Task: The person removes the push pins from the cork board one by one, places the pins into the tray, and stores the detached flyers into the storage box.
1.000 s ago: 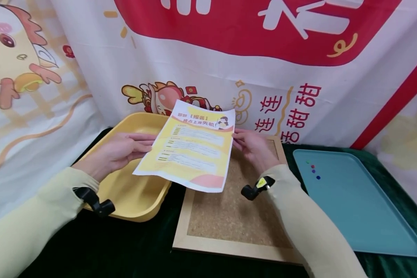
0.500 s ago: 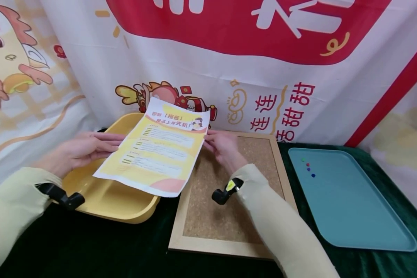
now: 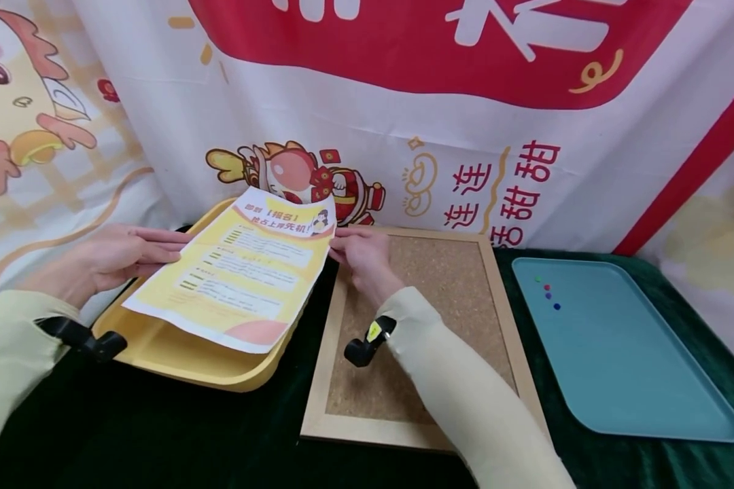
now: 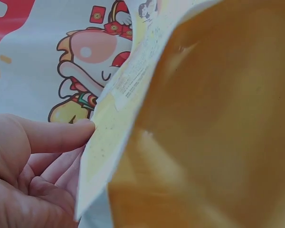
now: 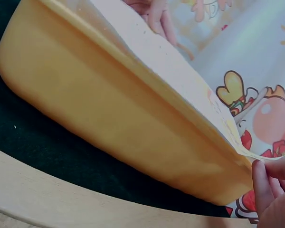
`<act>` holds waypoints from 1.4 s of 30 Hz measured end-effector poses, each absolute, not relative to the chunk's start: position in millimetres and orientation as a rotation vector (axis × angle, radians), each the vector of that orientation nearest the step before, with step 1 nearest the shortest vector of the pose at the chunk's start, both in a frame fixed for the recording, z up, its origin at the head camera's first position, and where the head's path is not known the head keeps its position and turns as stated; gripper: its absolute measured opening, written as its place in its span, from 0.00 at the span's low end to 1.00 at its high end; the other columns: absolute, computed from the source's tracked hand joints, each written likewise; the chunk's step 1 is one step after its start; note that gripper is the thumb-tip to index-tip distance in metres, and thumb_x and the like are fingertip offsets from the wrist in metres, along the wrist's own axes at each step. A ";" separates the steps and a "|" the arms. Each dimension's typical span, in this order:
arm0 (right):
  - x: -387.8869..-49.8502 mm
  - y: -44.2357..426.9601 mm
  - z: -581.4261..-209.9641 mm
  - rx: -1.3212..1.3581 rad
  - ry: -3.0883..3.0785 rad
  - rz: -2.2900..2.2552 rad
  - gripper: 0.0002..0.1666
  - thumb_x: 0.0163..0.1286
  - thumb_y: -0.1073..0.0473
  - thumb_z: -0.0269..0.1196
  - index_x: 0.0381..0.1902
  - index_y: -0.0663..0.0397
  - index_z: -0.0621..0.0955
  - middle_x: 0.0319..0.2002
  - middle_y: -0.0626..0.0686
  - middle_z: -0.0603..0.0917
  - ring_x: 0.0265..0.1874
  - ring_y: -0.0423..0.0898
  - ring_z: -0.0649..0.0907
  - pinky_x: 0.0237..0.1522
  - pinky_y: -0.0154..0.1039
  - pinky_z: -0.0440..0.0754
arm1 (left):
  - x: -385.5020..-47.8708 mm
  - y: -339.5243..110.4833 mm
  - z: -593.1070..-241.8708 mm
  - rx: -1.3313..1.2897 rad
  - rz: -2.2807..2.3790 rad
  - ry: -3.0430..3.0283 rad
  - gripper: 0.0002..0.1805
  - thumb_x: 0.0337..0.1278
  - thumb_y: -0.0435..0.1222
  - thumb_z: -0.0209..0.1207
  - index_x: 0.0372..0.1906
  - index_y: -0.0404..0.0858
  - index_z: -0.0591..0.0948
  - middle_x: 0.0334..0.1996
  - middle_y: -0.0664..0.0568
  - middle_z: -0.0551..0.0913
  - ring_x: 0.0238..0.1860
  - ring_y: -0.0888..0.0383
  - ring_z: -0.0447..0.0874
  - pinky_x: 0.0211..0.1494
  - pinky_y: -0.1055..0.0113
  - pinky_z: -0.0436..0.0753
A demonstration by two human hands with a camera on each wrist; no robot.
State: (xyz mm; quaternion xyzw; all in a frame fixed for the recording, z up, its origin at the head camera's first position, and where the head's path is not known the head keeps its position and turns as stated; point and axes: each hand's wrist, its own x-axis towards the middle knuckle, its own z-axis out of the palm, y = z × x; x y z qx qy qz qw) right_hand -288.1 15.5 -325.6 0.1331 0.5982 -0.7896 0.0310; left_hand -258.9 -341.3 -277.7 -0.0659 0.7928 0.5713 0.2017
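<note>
A yellow printed flyer (image 3: 232, 272) with pink corners spans the top of the yellow plastic bin (image 3: 245, 384), held by both hands. My left hand (image 3: 113, 258) pinches its left edge; in the left wrist view the thumb presses the sheet against the fingers. At the upper right edge, my right hand (image 3: 363, 261) pinches the flyer between thumb and fingertips, seen again in the right wrist view. The sheet slopes slightly and covers most of the bin's inside. Whether it touches the rim is hard to tell.
Right of the bin lies a wood-framed cork board (image 3: 428, 312), partly under my right forearm. Further right, a blue tray (image 3: 636, 367) carries several small coloured pieces (image 3: 548, 295) near its far left corner. A printed cloth backdrop (image 3: 367, 122) hangs behind the dark green tablecloth (image 3: 220, 441).
Both hands have carried the flyer left and lower, from partly above the cork board to over the yellow bin. Both keep their hold on it. The head view has shifted slightly.
</note>
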 end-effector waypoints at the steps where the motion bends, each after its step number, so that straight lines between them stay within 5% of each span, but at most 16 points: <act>1: -288.4 13.5 -325.3 0.426 1.869 -2.428 0.16 0.65 0.77 0.70 0.49 0.64 0.91 0.49 0.60 0.91 0.35 0.44 0.91 0.40 0.35 0.91 | -258.6 -341.3 -277.3 -0.177 1.589 2.227 0.21 0.73 0.32 0.65 0.35 0.69 0.89 0.38 0.70 0.93 0.42 0.71 0.92 0.47 0.70 0.90; 5: -290.6 10.6 -324.3 0.489 1.990 -2.362 0.12 0.65 0.75 0.72 0.44 0.61 0.92 0.45 0.57 0.90 0.30 0.42 0.89 0.42 0.38 0.92 | -259.0 -338.7 -278.2 -0.164 1.572 2.250 0.20 0.72 0.32 0.65 0.38 0.67 0.89 0.38 0.70 0.93 0.42 0.71 0.92 0.46 0.70 0.90; 10: -291.3 7.8 -322.0 0.505 2.149 -2.235 0.07 0.68 0.68 0.72 0.42 0.56 0.92 0.47 0.54 0.88 0.36 0.46 0.90 0.50 0.43 0.92 | -258.2 -337.8 -280.6 -0.170 1.527 2.305 0.28 0.73 0.32 0.64 0.73 0.50 0.78 0.38 0.71 0.92 0.42 0.71 0.91 0.47 0.69 0.90; 12: -290.4 4.5 -321.1 0.479 2.248 -2.166 0.06 0.69 0.66 0.73 0.42 0.53 0.92 0.46 0.53 0.88 0.37 0.47 0.90 0.49 0.42 0.92 | -256.6 -338.7 -281.4 -0.183 1.516 2.329 0.32 0.73 0.32 0.64 0.78 0.42 0.72 0.37 0.71 0.92 0.42 0.71 0.91 0.48 0.69 0.90; 17: -286.6 -6.9 -319.0 0.390 2.518 -2.001 0.04 0.70 0.64 0.71 0.41 0.52 0.92 0.40 0.52 0.90 0.36 0.45 0.87 0.39 0.38 0.90 | -252.6 -342.7 -284.9 -0.224 1.549 2.316 0.21 0.72 0.31 0.64 0.57 0.61 0.86 0.35 0.70 0.92 0.41 0.70 0.92 0.48 0.69 0.90; 20: -283.9 -12.6 -318.5 0.348 2.604 -1.948 0.05 0.71 0.64 0.70 0.42 0.54 0.91 0.39 0.52 0.89 0.35 0.45 0.86 0.39 0.37 0.90 | -250.8 -344.5 -287.2 -0.236 1.560 2.304 0.19 0.72 0.31 0.64 0.53 0.61 0.87 0.35 0.70 0.92 0.41 0.71 0.92 0.48 0.69 0.90; 24: -282.1 -17.8 -319.3 0.302 2.700 -1.846 0.06 0.73 0.64 0.68 0.44 0.53 0.90 0.39 0.52 0.88 0.36 0.44 0.86 0.40 0.36 0.90 | -249.5 -344.2 -290.0 -0.240 1.531 2.328 0.30 0.74 0.31 0.62 0.77 0.43 0.73 0.35 0.71 0.92 0.41 0.72 0.91 0.48 0.70 0.90; 26: -282.3 -19.4 -319.9 0.269 2.763 -1.768 0.07 0.74 0.64 0.68 0.45 0.53 0.90 0.39 0.51 0.88 0.37 0.44 0.85 0.40 0.35 0.89 | -249.7 -343.1 -291.4 -0.245 1.509 2.352 0.35 0.74 0.31 0.62 0.81 0.35 0.65 0.35 0.72 0.92 0.41 0.73 0.91 0.48 0.70 0.90; 30: -283.4 -21.3 -320.9 0.170 2.880 -1.620 0.08 0.74 0.64 0.67 0.46 0.53 0.91 0.39 0.50 0.89 0.40 0.44 0.83 0.41 0.36 0.86 | -249.5 -341.1 -293.2 -0.254 1.444 2.422 0.39 0.75 0.32 0.61 0.82 0.29 0.59 0.34 0.76 0.90 0.39 0.75 0.89 0.47 0.71 0.90; 36: -281.1 -16.5 -321.9 0.073 2.862 -1.616 0.10 0.73 0.66 0.68 0.48 0.53 0.92 0.42 0.51 0.90 0.43 0.45 0.83 0.48 0.39 0.87 | -247.6 -339.4 -293.8 -0.286 1.363 2.496 0.38 0.75 0.34 0.62 0.82 0.30 0.62 0.33 0.81 0.86 0.38 0.78 0.87 0.46 0.73 0.89; 42: -276.8 3.7 -321.2 -0.032 2.808 -1.664 0.10 0.75 0.63 0.68 0.50 0.52 0.91 0.44 0.51 0.89 0.42 0.47 0.83 0.45 0.37 0.88 | -246.1 -337.3 -296.9 -0.255 1.505 2.405 0.38 0.77 0.32 0.59 0.81 0.23 0.58 0.34 0.73 0.90 0.40 0.74 0.91 0.51 0.71 0.89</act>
